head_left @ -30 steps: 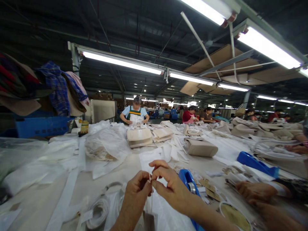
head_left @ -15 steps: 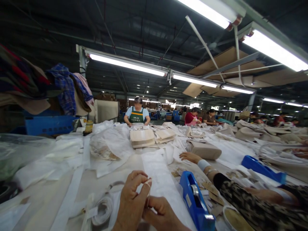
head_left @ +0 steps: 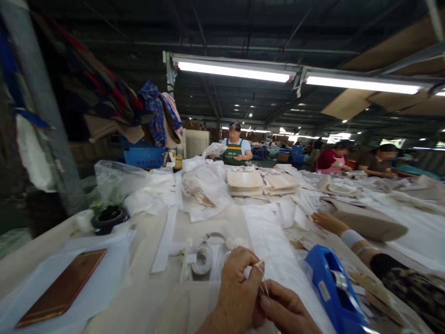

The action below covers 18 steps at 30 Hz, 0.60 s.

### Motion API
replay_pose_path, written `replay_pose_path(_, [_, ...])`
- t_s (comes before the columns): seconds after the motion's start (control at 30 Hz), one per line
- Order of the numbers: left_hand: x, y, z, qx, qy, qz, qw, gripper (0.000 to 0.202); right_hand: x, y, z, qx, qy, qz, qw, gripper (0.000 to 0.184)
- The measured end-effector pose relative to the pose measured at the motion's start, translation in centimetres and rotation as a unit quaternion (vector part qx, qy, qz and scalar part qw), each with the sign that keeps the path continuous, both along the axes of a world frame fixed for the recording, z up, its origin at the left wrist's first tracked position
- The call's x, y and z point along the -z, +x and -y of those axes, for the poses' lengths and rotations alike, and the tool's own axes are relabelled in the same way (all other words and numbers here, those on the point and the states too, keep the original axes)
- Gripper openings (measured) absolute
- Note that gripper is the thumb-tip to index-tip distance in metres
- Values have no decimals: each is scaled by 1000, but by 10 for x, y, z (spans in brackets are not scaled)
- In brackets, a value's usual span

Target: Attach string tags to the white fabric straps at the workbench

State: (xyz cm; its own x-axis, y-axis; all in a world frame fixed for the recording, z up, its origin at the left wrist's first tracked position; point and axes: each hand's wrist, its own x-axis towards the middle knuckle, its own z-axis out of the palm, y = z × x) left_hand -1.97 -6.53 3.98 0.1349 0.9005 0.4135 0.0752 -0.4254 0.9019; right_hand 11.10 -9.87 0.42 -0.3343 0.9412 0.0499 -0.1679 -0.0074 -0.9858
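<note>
My left hand (head_left: 239, 285) is closed, pinching a thin cream string (head_left: 263, 279) between thumb and forefinger. Lower down, my right hand (head_left: 287, 308) has its fingertips pressed together on the same string, close beside the left. Both hands are over the near part of the table, at the edge of a long white sheet (head_left: 267, 232). Left of them lies a roll of pale ribbon or tape (head_left: 202, 260). To the right of my hands stands a blue tape dispenser (head_left: 332, 283).
A phone (head_left: 64, 287) lies on white sheets at the left, near a potted plant (head_left: 109, 218). A co-worker's arm (head_left: 358, 241) reaches in from the right. Plastic bags (head_left: 205, 185) and folded beige pieces (head_left: 245, 183) lie further back, before another person (head_left: 234, 150).
My view has swung left, bringing the phone and plant into sight. Both hands keep their pinch on the string. The person opposite has a clear plastic bag raised.
</note>
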Motion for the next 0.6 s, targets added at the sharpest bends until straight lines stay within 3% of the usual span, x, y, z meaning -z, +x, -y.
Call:
replay_pose_path(0.13, [20,-17,-12,-10,-71,-72,995,20,8,4,-9,38,-77,88,992,50])
replay_pose_path(0.2, [26,-28,-27,11,-107,-175,979,7,-2,9,-24,55,-59,155,985,48])
replay_pose_path(0.27, [28,-38,-49,8,-124,-286,950,19,-19,15,-48,77,0,241,967,44])
replay_pose_path(0.37, [31,-44,-91,-45,-128,-393,909,34,-40,23,-102,119,118,429,888,39])
replay_pose_path(0.47, [37,-40,-129,-41,-139,-462,875,28,-42,22,-163,126,157,553,808,33])
replay_pose_path(0.6, [52,-31,-154,26,-159,-515,842,13,-15,7,-226,56,117,611,781,21])
